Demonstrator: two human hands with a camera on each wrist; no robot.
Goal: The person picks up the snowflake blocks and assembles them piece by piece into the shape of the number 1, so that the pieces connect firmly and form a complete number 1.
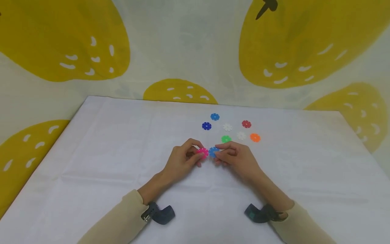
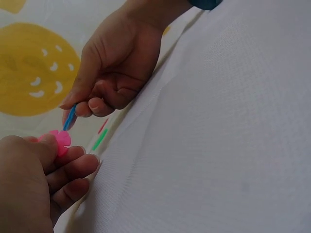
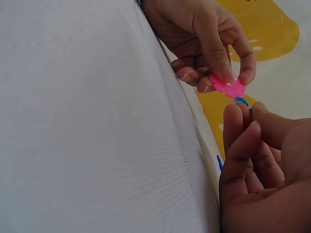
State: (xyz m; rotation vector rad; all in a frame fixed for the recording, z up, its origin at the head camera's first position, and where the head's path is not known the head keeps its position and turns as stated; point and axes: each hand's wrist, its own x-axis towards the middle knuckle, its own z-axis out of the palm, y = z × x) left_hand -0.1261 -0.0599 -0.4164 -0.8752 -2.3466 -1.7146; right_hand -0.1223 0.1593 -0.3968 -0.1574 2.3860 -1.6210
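Note:
Between thumb and fingers, my left hand (image 1: 181,159) pinches a pink notched disc (image 1: 203,153), a flat snowflake-shaped building piece. My right hand (image 1: 239,157) pinches a light blue notched disc (image 1: 212,151) of the same kind. The two discs meet edge to edge, the blue one turned edge-on beside the pink one in the left wrist view (image 2: 69,117). From the right wrist, the pink disc (image 3: 228,87) shows its slotted face, while most of the blue disc (image 3: 241,101) is hidden behind my right fingertips. Both hands are held above the white-covered table (image 1: 122,145).
Beyond my hands lie several loose discs: blue (image 1: 215,117), dark blue (image 1: 206,126), green (image 1: 226,139), red (image 1: 246,124), orange (image 1: 255,137) and white ones (image 1: 227,127). A patterned cloth (image 1: 182,51) hangs behind the table's far edge.

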